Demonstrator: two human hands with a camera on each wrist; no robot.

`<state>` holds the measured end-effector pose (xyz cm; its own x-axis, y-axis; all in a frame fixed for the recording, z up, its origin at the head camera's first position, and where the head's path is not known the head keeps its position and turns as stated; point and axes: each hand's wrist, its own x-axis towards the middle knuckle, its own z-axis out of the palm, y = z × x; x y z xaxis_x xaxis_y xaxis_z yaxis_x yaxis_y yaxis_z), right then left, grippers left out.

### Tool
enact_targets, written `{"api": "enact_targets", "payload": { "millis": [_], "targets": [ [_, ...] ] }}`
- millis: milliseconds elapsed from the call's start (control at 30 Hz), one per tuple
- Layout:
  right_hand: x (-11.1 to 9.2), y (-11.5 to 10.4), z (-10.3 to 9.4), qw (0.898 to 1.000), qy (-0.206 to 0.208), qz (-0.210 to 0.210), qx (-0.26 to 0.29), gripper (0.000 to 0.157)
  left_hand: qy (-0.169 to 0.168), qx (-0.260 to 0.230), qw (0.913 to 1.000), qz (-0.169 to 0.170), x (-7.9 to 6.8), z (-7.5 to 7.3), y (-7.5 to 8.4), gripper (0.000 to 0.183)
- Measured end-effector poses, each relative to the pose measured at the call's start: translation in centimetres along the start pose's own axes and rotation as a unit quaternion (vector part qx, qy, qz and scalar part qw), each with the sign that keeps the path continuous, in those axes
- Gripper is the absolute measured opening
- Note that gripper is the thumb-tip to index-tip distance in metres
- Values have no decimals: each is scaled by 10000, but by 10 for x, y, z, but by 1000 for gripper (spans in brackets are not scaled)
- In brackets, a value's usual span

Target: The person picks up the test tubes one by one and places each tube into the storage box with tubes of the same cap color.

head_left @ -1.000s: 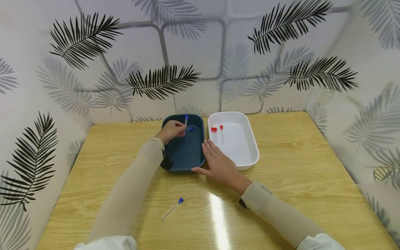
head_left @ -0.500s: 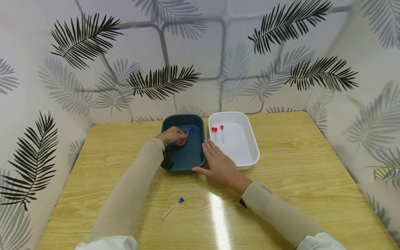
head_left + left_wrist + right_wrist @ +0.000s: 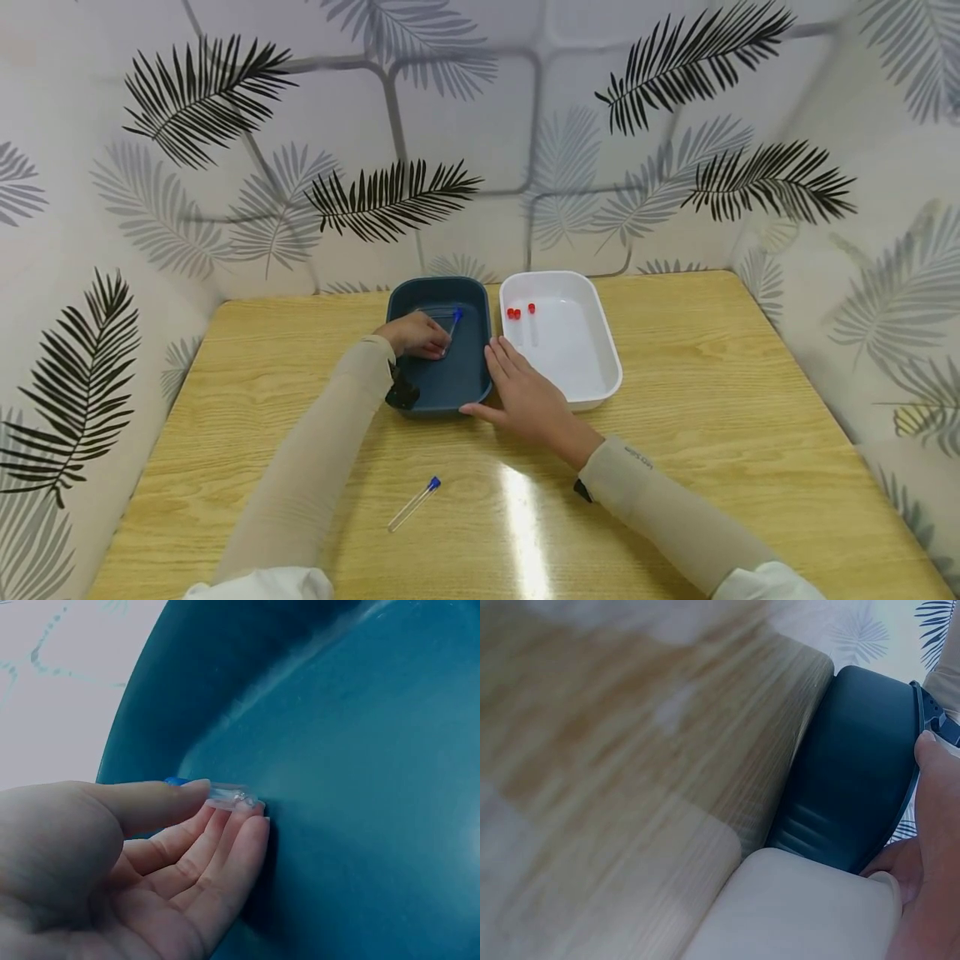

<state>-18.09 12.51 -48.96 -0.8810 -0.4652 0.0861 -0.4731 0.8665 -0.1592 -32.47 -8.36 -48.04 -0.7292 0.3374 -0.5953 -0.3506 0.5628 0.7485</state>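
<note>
Inside the dark blue tray [image 3: 467, 379], my left hand [image 3: 417, 336] pinches a clear test tube [image 3: 229, 796] with a blue cap, low near the tray floor. Thumb and fingertips hold it by its clear end in the left wrist view. Behind that hand another clear tube [image 3: 432, 312] lies crosswise, partly hidden. My right hand [image 3: 531, 398] rests at the dark tray's front right corner, fingers extended along the rims where the two trays meet. Its thumb [image 3: 928, 744] touches the dark tray's rim. A blue-capped test tube [image 3: 414, 505] lies on the table in front.
Right beside the dark tray stands a white tray [image 3: 581, 354]. Several red-capped tubes lie in it, their red caps [image 3: 513, 313] toward the back. Both trays stand on a wooden table [image 3: 712, 400], close to the leaf-patterned backdrop [image 3: 450, 108].
My left hand has lowered the blue-capped tube from above the dark tray's back down toward its floor, moving slightly nearer. The right hand has stayed in place.
</note>
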Motion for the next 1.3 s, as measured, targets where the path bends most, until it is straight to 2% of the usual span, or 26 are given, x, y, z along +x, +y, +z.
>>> {"api": "enact_targets", "payload": {
  "millis": [600,1300],
  "targets": [
    [-1,1,1,10000,94,-26,-12,101,82,-17,9999,-112,-2,2,3,22],
    [-2,1,-1,10000,50,-12,49,100,-3,-61,9999,-139,-2,2,4,24]
  ]
}}
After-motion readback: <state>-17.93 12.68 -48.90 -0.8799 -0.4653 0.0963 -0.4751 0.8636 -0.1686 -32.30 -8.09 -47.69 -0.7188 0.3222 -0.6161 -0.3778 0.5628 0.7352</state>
